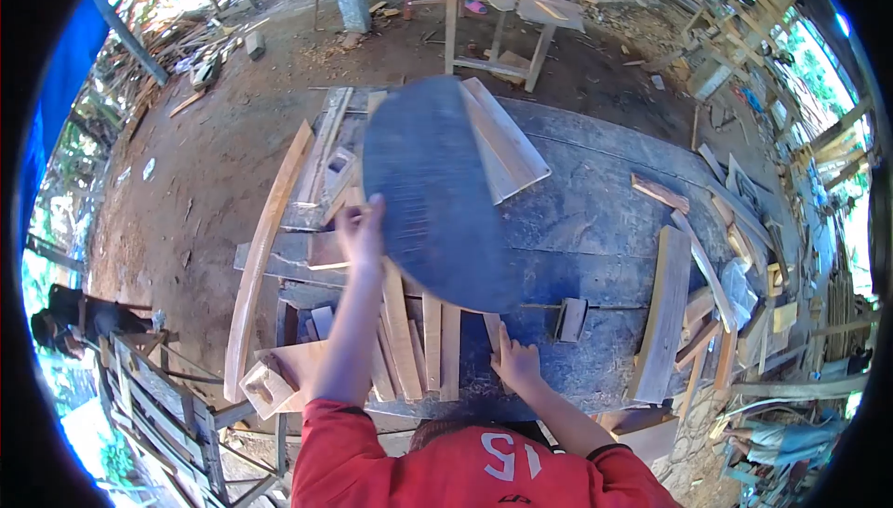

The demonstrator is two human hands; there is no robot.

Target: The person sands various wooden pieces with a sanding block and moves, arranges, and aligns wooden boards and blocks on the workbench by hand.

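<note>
A large dark oval board (433,192) is tilted up over the workbench (586,220). My left hand (361,229) grips its left edge, with the thumb near the face of the board. Below the board's lower end, my right hand (517,365) has its index finger stretched out at a narrow wooden strip (492,331); the other fingers are curled. Whether that hand holds the strip is not clear. Several wooden strips (431,340) lie side by side between my arms. A small block (571,320) sits right of my right hand.
A long curved plank (270,257) lies along the bench's left side. On the right are a thick plank (663,313), wood pieces and a clear plastic bag (737,292). A wooden stand (502,66) is beyond the bench. A person (65,322) is at the far left.
</note>
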